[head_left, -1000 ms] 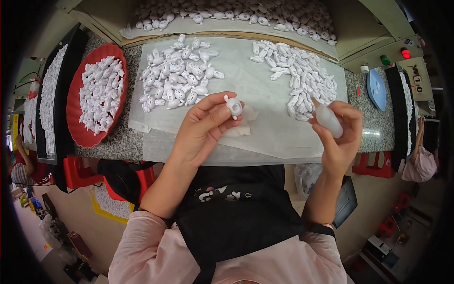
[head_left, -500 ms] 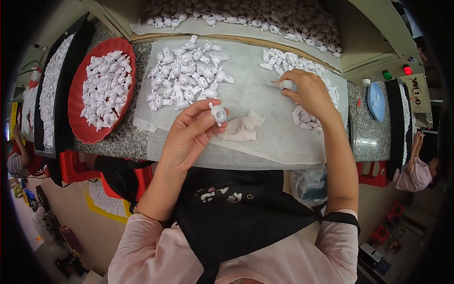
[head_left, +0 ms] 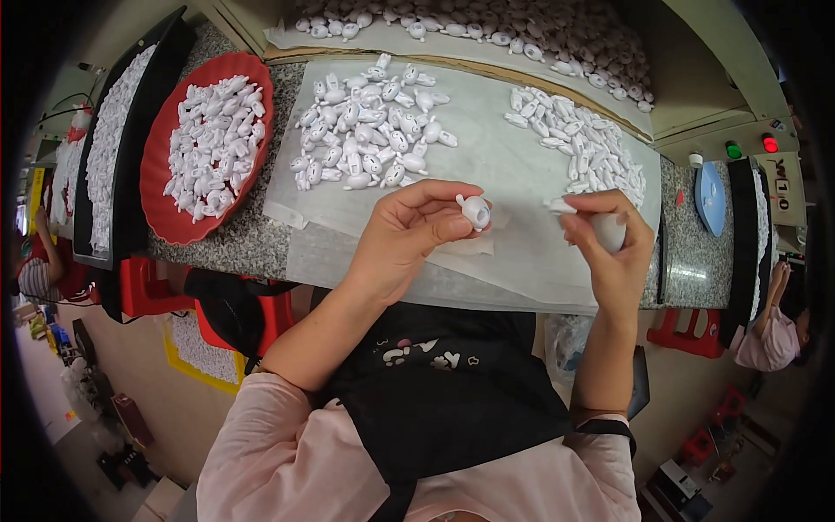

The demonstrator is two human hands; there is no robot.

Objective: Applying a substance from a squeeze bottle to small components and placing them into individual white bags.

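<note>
The person's left hand [head_left: 409, 230] pinches a small round white plastic piece [head_left: 475, 210] between thumb and fingertips, above a pale paper sheet [head_left: 496, 157]. The right hand [head_left: 609, 239] closes around a second white piece [head_left: 606, 228], mostly hidden by the fingers. Smooth white pieces fill a red tray [head_left: 165, 187] nearby.

Half a second ago the right hand [head_left: 609, 239] was stretched out over the right-hand heap of small white plastic pieces [head_left: 583, 148]; it has now drawn back toward the body and pinches a slim white plastic piece [head_left: 561, 206] (its lower part hidden in the fingers). That piece now sits close beside the small round white plastic part [head_left: 475, 210] gripped by the left hand [head_left: 409, 235], which has barely shifted.
</note>
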